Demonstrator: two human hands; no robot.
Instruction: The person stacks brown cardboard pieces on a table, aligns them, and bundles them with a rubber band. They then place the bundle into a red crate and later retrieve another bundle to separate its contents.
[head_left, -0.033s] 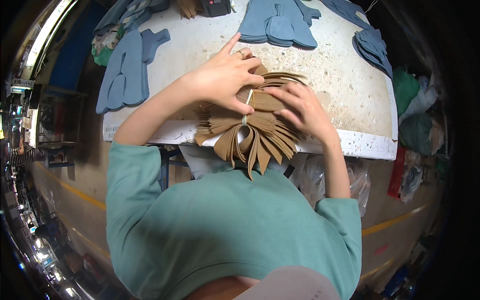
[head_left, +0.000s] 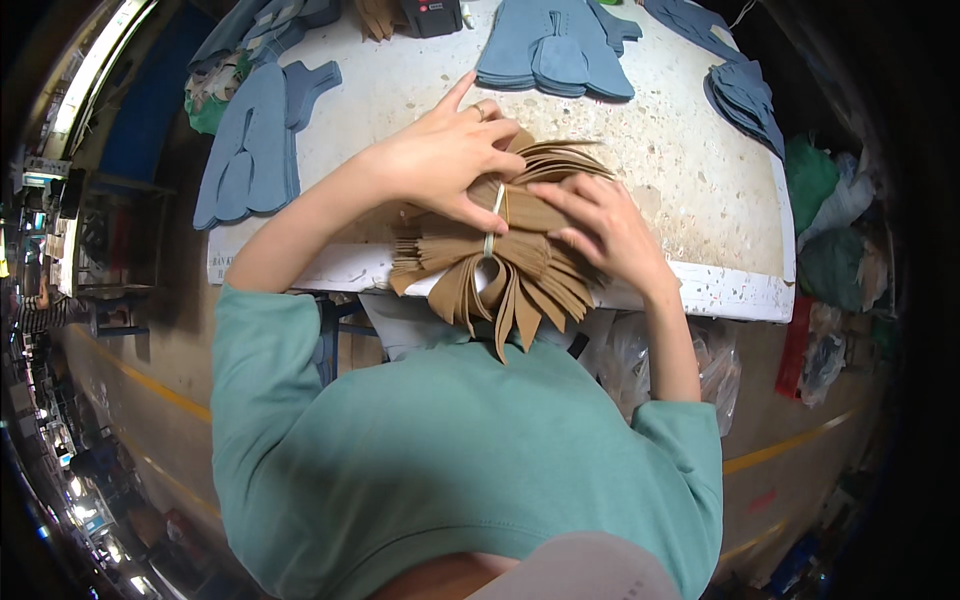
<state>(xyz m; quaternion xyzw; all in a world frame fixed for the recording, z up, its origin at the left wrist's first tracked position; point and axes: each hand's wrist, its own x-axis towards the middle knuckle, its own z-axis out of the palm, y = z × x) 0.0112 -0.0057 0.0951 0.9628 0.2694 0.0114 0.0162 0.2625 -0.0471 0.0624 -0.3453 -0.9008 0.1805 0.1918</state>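
Note:
A thick bundle of brown, leather-like cut pieces (head_left: 520, 265) lies at the table's near edge, its strips fanning out toward me and overhanging the edge. A pale elastic band (head_left: 490, 240) circles its middle. From the left, my left hand (head_left: 440, 155) grips the bundle, thumb beside the band and fingers on the far side, the index finger stretched out. My right hand (head_left: 615, 230) closes on the bundle's right side, with fingertips on top and thumb lower down. Parts of the pieces are hidden beneath both hands.
Stacks of blue-grey cut pieces lie on the white, speckled table (head_left: 690, 210): one at left (head_left: 245, 160), one beyond my hands (head_left: 560, 55), another at right (head_left: 745, 100). A dark box (head_left: 432, 15) stands at the far edge. Green and clear plastic bags (head_left: 835, 265) crowd the right side.

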